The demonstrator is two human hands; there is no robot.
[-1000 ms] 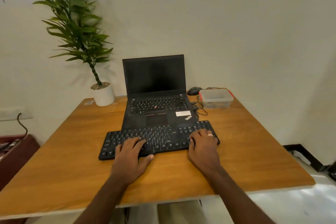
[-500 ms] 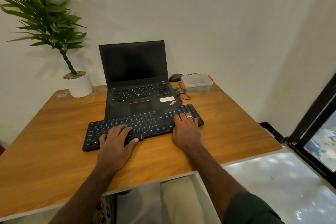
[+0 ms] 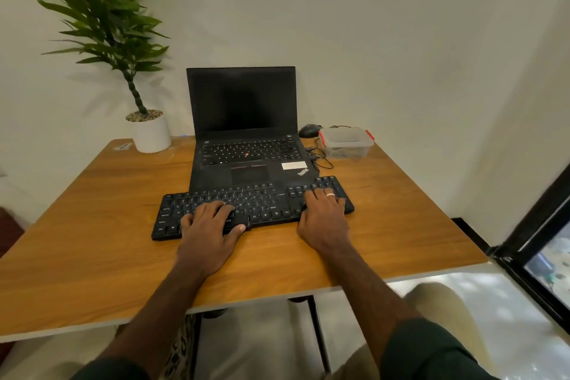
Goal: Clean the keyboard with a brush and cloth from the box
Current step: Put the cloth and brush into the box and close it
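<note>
A black keyboard lies across the wooden table, in front of an open laptop. My left hand rests flat on its left half, fingers spread over the keys. My right hand, with a ring on one finger, rests on the right end of the keyboard, fingers extended. A clear plastic box with a closed lid and red clips stands at the back right of the table. No brush or cloth shows; the box's contents are unclear.
An open black laptop with a dark screen sits behind the keyboard. A black mouse and thin cables lie by the box. A potted plant stands at the back left. A dark-framed window is to the right.
Both hands stay on the keyboard. The camera view has swung right and then back a little, and it now looks from slightly farther back.
</note>
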